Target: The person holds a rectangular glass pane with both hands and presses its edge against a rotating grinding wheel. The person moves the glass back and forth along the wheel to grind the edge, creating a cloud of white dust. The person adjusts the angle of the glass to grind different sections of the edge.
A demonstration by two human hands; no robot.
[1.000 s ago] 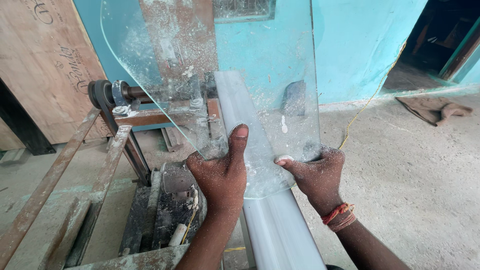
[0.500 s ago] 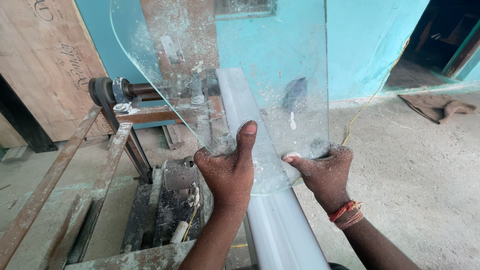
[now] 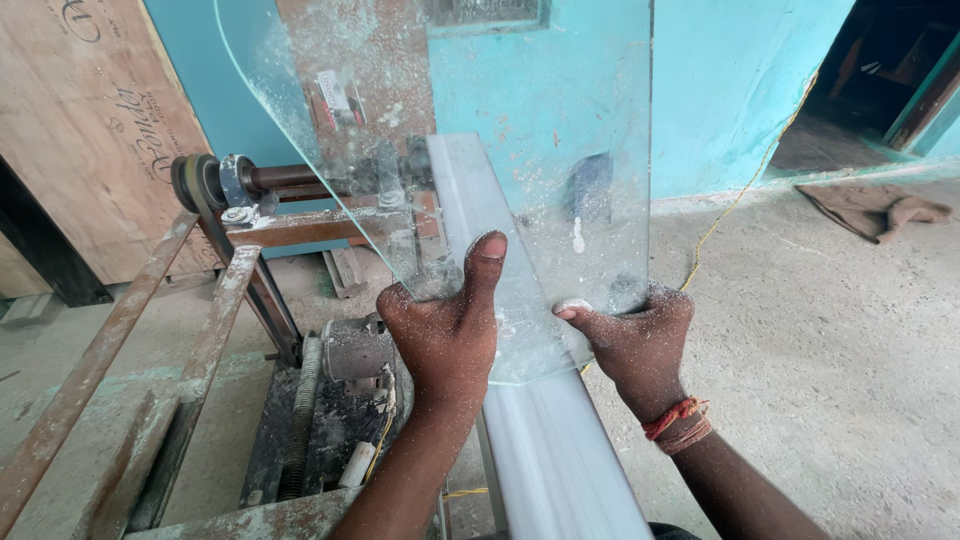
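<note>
1. The left hand grips the lower left edge of a clear glass pane; its thumb lies flat up the near face and the other fingers are curled round behind the sheet, closed on it.
2. The right hand holds the lower right edge of the same pane, thumb pressed sideways on the near face and the rest of the fingers wrapped behind, also closed on the glass.
3. The glass pane stands nearly upright between the two sets of fingers, rising well above them; its upper left side curves in a rounded cut, its right side runs straight.
4. Pale dust and specks cover the glass and both hands.
5. Directly below the fingers, the pane's bottom edge meets a blurred whitish grinding belt that runs away from the person and under the glass.
6. Left of the left fingers stands a rusty metal frame with a shaft and pulley at its top, and a grimy motor sits just beside the left wrist.
7. The right wrist wears a red thread band.
8. Right of the right fingers lies a concrete floor, with a yellow cord trailing along the turquoise wall and a brown cloth further off.
9. Far left of the fingers, plywood sheets lean against the wall.
</note>
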